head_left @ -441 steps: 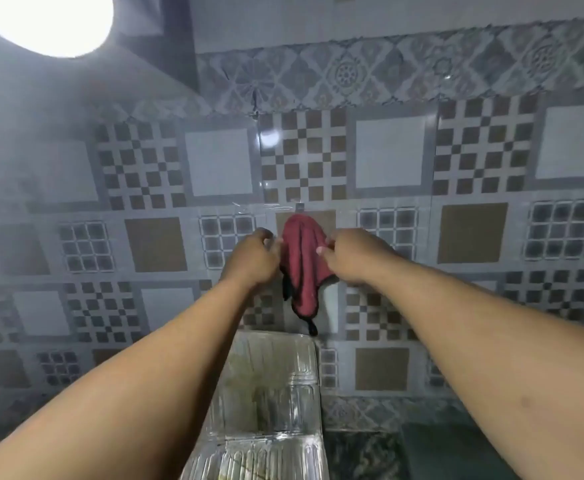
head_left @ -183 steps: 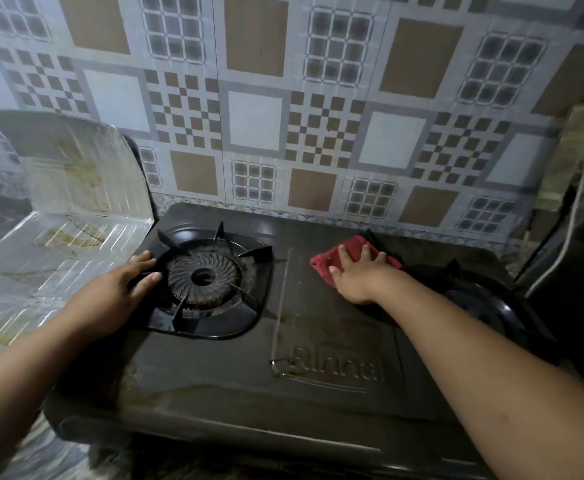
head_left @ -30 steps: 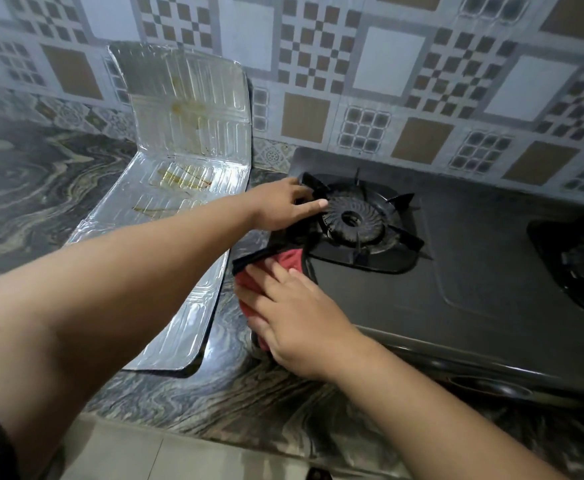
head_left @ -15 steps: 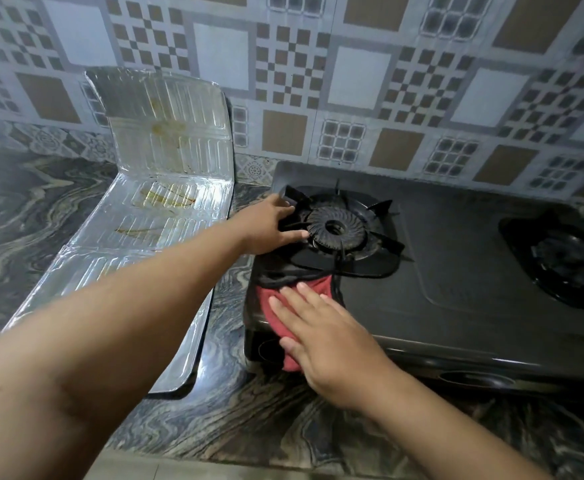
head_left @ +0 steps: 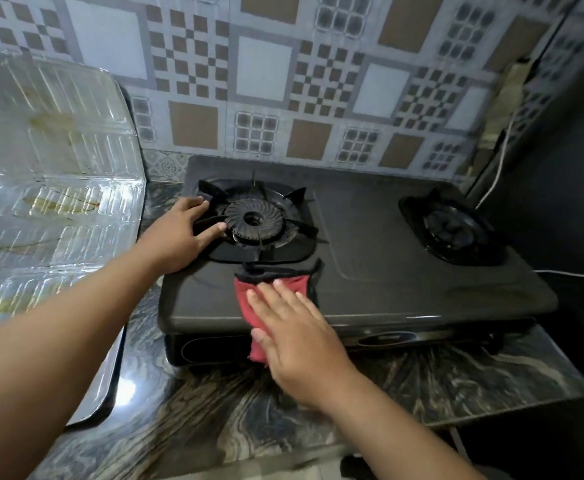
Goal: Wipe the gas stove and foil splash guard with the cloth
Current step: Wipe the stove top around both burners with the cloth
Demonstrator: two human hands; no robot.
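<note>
My right hand (head_left: 294,337) lies flat and open, palm pressing the red cloth (head_left: 261,306) against the front lip of the gas stove (head_left: 387,271); the cloth drapes over that edge, part on the top plate under my fingers, part hanging down the front panel. My left hand (head_left: 179,237) is also open, gripping nothing, fingers spread on the stove beside the left burner (head_left: 254,220) to steady it. The stove's long axis runs off to the right of my wiping hand, so I judge the next stroke should sweep that way along the front. The foil splash guard (head_left: 51,188) lies beyond my left arm on the tabletop (head_left: 214,410), well apart from the cloth and nearer my left hand.
</note>
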